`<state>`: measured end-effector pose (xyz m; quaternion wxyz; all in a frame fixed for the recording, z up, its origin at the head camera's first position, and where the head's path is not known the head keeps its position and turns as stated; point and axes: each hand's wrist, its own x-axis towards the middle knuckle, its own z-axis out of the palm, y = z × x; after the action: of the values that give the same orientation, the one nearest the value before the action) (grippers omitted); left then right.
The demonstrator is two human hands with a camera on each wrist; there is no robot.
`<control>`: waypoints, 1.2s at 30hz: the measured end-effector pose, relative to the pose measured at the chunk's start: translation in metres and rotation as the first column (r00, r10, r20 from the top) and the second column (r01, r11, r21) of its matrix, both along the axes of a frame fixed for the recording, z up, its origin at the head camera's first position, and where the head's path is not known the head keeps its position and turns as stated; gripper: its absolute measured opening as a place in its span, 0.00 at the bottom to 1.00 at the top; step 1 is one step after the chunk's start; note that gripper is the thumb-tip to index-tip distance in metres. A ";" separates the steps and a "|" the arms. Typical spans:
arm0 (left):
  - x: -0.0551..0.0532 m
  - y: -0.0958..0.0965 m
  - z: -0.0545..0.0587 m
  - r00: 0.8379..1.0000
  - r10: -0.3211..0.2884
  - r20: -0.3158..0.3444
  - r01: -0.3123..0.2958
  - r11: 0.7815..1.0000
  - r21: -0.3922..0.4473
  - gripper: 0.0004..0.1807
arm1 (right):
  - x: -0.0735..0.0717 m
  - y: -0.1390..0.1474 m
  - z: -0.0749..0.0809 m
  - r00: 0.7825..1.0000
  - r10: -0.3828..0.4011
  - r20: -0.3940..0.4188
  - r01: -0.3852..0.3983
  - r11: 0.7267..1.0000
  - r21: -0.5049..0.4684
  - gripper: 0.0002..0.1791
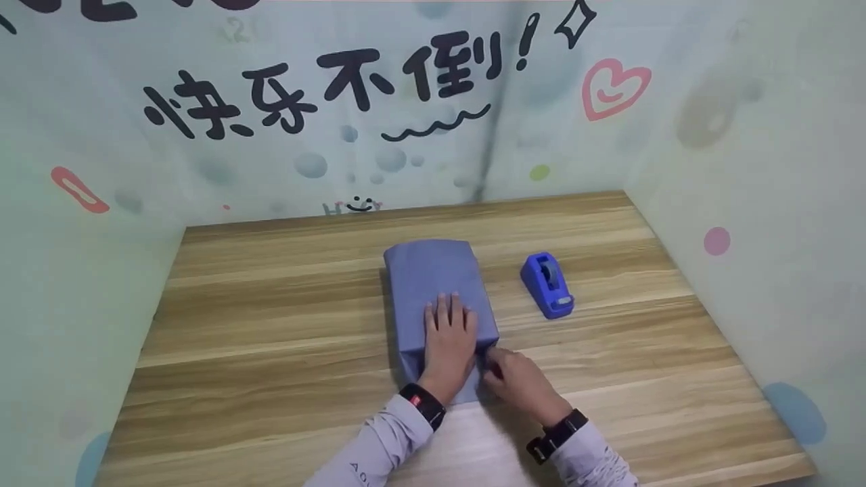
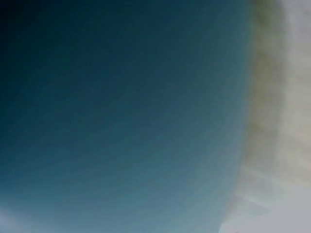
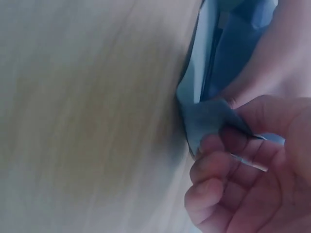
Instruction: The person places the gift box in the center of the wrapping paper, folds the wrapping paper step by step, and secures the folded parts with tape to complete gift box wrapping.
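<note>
The right hand [image 3: 260,182] pinches a flap of blue-grey paper [image 3: 206,121] between thumb and curled fingers, over the wood-grained desk [image 3: 97,116]; part of the left hand [image 3: 289,53] shows just beyond it, beside darker blue folds [image 3: 238,43].

Head view looked forward-down on table [image 1: 270,304]; wrist views sat close; head and right-wrist views shared right grip [image 1: 523,383].

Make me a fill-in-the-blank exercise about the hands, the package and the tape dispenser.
The left hand rests on the package, while a flap is pinched by the ____ hand.
The tape dispenser is coloured ____.
The wristbands are mostly ____.
Missing words: right; blue; black.
</note>
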<state>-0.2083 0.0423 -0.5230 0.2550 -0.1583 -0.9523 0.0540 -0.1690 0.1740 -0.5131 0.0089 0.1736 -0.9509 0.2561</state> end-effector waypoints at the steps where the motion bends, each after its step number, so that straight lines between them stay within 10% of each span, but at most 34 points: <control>1: 0.000 0.000 0.000 1.000 0.001 -0.006 -0.001 1.000 0.000 0.29 | 0.000 -0.003 -0.001 1.000 0.017 -0.006 -0.017 1.000 -0.015 0.05; 10: 0.000 -0.006 0.007 0.998 -0.059 -0.012 0.059 0.998 0.021 0.14 | -0.001 -0.018 -0.003 0.998 0.055 -0.036 -0.057 0.996 -0.071 0.04; 14: 0.001 -0.016 0.015 0.988 -0.119 0.096 0.117 0.993 0.030 0.22 | 0.004 -0.023 -0.005 0.994 0.022 -0.111 -0.027 0.999 -0.038 0.05; 21: -0.003 -0.038 0.025 0.918 -0.264 0.296 0.248 0.965 0.089 0.43 | 0.011 -0.035 -0.008 0.951 -0.107 -0.291 0.108 0.994 -0.011 0.07; 28: -0.008 -0.046 0.028 0.856 -0.346 0.383 0.299 0.937 0.179 0.42 | 0.005 -0.018 -0.005 0.997 -0.044 -0.069 0.031 0.983 -0.178 0.07; 31: -0.008 -0.045 0.027 0.868 -0.332 0.368 0.290 0.942 0.168 0.43 | 0.001 -0.007 -0.003 0.999 0.049 0.006 -0.047 0.973 -0.228 0.11; 36: -0.006 -0.041 0.018 0.934 -0.262 0.243 0.253 0.965 0.067 0.45 | -0.002 0.003 0.002 0.983 0.165 0.085 -0.138 0.956 -0.258 0.14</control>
<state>-0.2143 0.0014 -0.5054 0.1409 -0.2827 -0.9487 -0.0168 -0.1714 0.1773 -0.5115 -0.0391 0.2298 -0.8938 0.3830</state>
